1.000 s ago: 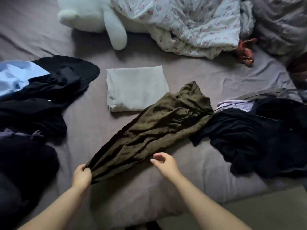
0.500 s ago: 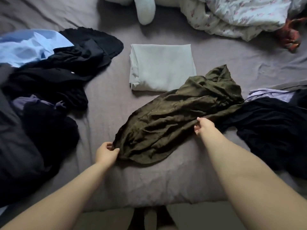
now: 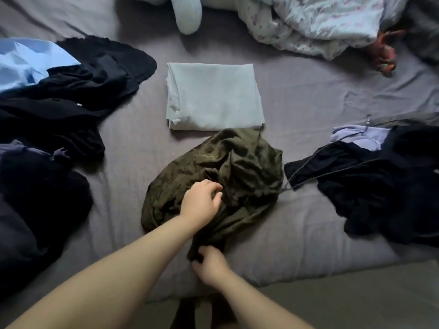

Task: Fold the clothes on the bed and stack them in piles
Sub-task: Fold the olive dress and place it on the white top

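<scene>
The olive garment [image 3: 228, 176] lies bunched in the middle of the bed [image 3: 308, 222], just below the folded pale cloth [image 3: 213, 96]. The left hand [image 3: 202, 203] rests on its middle with fingers curled into the fabric, apparently gripping it. The right hand [image 3: 211, 264] pinches its near end at the bed's edge.

Bare sheet [image 3: 308, 110] open mid-bed; dark heaps [image 3: 59, 110] [image 3: 384, 184] crowd both sides.

Olive-green garment [image 3: 237, 167] at centre, pale mint folded cloth [image 3: 213, 96] at twelve o'clock, black heaps [image 3: 384, 184] at three, floral quilt [image 3: 320, 22] at one.
</scene>
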`<move>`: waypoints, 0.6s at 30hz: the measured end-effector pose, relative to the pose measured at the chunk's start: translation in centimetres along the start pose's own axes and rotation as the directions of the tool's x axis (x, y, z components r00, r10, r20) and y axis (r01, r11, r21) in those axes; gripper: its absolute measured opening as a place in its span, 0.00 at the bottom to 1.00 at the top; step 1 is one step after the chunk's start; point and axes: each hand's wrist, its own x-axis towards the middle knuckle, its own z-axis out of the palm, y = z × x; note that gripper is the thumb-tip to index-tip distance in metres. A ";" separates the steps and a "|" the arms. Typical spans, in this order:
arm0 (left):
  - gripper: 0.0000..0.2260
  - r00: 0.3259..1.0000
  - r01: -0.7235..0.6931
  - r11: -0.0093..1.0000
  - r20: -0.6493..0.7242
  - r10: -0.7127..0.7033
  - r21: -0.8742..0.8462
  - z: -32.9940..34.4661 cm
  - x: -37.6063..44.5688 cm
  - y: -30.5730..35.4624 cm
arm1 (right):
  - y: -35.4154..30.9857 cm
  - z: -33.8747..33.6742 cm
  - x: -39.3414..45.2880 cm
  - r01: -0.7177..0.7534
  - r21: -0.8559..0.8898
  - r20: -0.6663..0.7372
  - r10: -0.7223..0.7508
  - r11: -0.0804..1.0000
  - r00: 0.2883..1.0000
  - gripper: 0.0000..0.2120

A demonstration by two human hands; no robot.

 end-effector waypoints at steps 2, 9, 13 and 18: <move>0.17 0.990 -0.056 0.996 0.136 0.047 0.064 1.3 0.4 0.8 | 0.1 0.6 -0.6 -0.003 -0.029 0.077 0.005 1.000 0.997 0.15; 0.37 0.899 0.070 0.942 0.387 -0.203 0.329 6.1 2.3 3.8 | 2.7 -4.5 1.8 -0.053 0.113 -0.127 0.068 0.992 0.990 0.08; 0.23 0.929 0.180 0.883 0.222 -0.298 0.434 7.9 2.9 4.4 | 6.2 -8.5 2.0 -0.052 0.336 -0.504 0.227 0.940 0.833 0.04; 0.11 0.965 0.262 0.964 0.011 -0.263 0.051 7.6 2.6 3.6 | 9.9 -12.5 2.5 -0.085 0.259 -0.594 0.228 0.962 0.771 0.26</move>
